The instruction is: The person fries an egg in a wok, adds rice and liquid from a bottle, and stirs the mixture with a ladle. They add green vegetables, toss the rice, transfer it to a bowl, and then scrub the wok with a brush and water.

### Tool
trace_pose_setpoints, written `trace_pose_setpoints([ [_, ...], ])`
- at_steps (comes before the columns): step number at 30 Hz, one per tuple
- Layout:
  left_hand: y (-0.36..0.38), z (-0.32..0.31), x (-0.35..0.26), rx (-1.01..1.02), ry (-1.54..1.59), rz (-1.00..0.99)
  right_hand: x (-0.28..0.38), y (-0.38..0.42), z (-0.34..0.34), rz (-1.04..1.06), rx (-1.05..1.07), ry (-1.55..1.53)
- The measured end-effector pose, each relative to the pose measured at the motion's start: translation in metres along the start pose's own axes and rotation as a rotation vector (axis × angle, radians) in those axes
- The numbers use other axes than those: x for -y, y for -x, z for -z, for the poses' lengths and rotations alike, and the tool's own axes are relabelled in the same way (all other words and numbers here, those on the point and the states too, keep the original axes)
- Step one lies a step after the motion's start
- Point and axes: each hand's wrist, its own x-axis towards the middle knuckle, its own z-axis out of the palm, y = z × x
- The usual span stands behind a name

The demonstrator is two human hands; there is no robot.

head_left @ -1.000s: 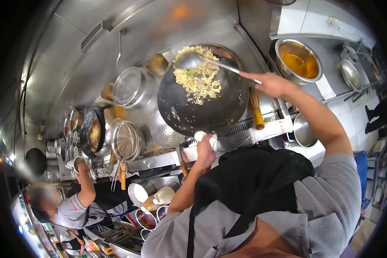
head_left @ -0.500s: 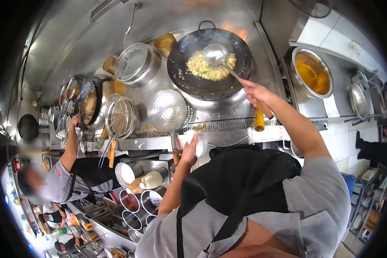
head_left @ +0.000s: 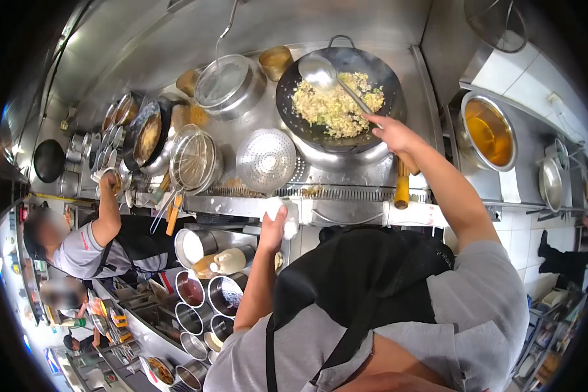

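A black round metal wok [head_left: 380, 70] sits right of centre in the upper frame, with pale yellow chopped food [head_left: 336, 108] in it and the round silver metal ladle [head_left: 317, 72] over the food's upper left. Just left of the wok's rim stands a brown cylindrical container [head_left: 276, 63]; farther left is a round silver metal pot [head_left: 227, 85]. Below the pot and container lies a round silver perforated skimmer [head_left: 266, 160], with a round silver wire-mesh strainer [head_left: 191, 160] to its left. At upper right, a round silver metal bowl [head_left: 468, 145] holds amber liquid [head_left: 490, 134]. Two pale plastic bottles [head_left: 228, 261] lie at lower left of centre, above round silver metal canisters [head_left: 206, 306].
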Motion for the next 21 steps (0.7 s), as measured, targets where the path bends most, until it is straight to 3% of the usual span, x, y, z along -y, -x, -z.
trace_pose_setpoints([
  [3, -0.006, -0.001, 0.012, 0.027, 0.089, -0.011, 0.009, 0.036, -0.006, 0.043, -0.010, -0.107],
  [6, -0.005, -0.008, 0.023, 0.051, 0.176, 0.086, -0.041, 0.028, -0.007, -0.135, 0.258, -0.332],
  [7, -0.007, -0.010, 0.028, 0.054, 0.178, 0.089, -0.042, 0.030, -0.001, -0.139, 0.256, -0.331],
  [9, -0.018, -0.014, 0.035, 0.109, 0.249, 0.130, -0.039, 0.032, 0.014, -0.127, 0.166, -0.379],
  [11, -0.034, -0.024, 0.033, 0.122, 0.260, 0.148, -0.057, 0.010, 0.018, -0.085, 0.085, -0.204],
  [13, -0.057, -0.053, 0.010, 0.180, 0.387, 0.233, -0.093, -0.034, 0.003, 0.130, -0.510, 0.467],
  [14, -0.065, -0.073, -0.006, 0.189, 0.394, 0.299, -0.031, -0.019, -0.002, -0.214, -0.359, 0.477],
  [15, -0.075, -0.093, -0.021, 0.199, 0.400, 0.364, -0.010, -0.018, -0.014, -0.239, -0.399, 0.508],
  [17, -0.106, -0.122, -0.023, 0.294, 0.380, 0.390, -0.010, -0.032, -0.035, -0.197, -0.277, 0.499],
  [19, -0.125, -0.142, -0.024, 0.304, 0.400, 0.419, -0.006, -0.011, -0.053, -0.046, -0.180, 0.547],
  [21, -0.142, -0.155, -0.027, 0.316, 0.417, 0.452, -0.004, 0.037, -0.046, -0.066, -0.031, 0.589],
])
